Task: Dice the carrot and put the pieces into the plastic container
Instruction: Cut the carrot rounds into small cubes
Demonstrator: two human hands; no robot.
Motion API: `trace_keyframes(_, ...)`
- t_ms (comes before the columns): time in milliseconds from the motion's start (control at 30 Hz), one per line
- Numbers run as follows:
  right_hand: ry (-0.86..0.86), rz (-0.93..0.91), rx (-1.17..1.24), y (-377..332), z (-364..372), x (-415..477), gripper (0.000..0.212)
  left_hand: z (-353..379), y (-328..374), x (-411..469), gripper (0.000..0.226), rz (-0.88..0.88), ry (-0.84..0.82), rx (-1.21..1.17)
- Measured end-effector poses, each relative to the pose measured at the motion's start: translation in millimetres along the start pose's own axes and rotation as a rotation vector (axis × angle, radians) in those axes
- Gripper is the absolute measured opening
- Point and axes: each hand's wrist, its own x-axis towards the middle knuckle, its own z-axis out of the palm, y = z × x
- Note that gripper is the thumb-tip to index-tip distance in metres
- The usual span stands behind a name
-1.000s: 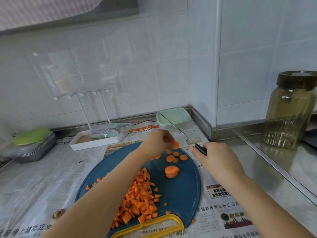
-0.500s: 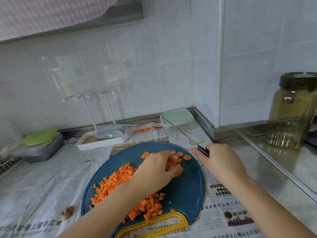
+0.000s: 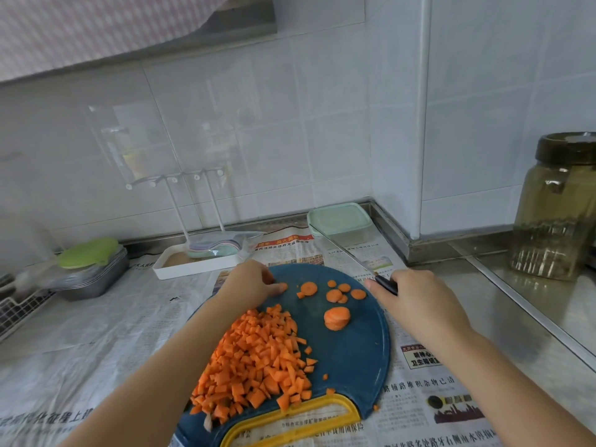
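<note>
Most of the knife handle (image 3: 385, 284) inside the right hand (image 3: 419, 304), jar (image 3: 554, 214) partly past the right edge, left-edge rack (image 3: 16, 308) blurred

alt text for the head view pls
A person's left hand rests on a blue cutting board beside a pile of diced carrot and carrot slices, while the right hand grips a knife. A lidded plastic container sits behind.

Diced carrot (image 3: 258, 359) on cutting board (image 3: 351, 359)

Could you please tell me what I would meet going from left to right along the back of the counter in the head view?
From left to right: stacked metal trays → white rack tray → plastic container → glass jar.
</note>
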Motion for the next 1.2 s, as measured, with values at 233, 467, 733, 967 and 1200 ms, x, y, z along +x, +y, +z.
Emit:
trace_keyframes(233, -0.003, -0.004, 0.009, -1.5, -1.7, -1.1, 0.05, 4.1, -1.2, 8.9, 0.014, -0.019, -0.049, -0.076)
trace_keyframes(467, 0.007, 0.0, 0.003, -1.5, -0.7, -0.3, 0.049, -0.9, 13.2, 12.2, 0.027, 0.048, 0.02, 0.211)
trace_keyframes(733, 0.004, -0.01, 0.017, -1.5, -1.7, -1.2, 0.05, 20.2, 34.3, -6.4, 0.025, 0.329, 0.101, 0.218)
trace_keyframes(967, -0.012, -0.015, 0.031, -2.5, -3.4, -2.8, 0.05, 14.4, 35.4, 1.5, 0.024, 0.251, -0.044, 0.057)
trace_keyframes(1200, -0.01, -0.011, 0.035, -2.0, -4.0, -3.1, 0.05, 8.1, 40.7, 4.5, 0.027, 0.342, 0.064, 0.299)
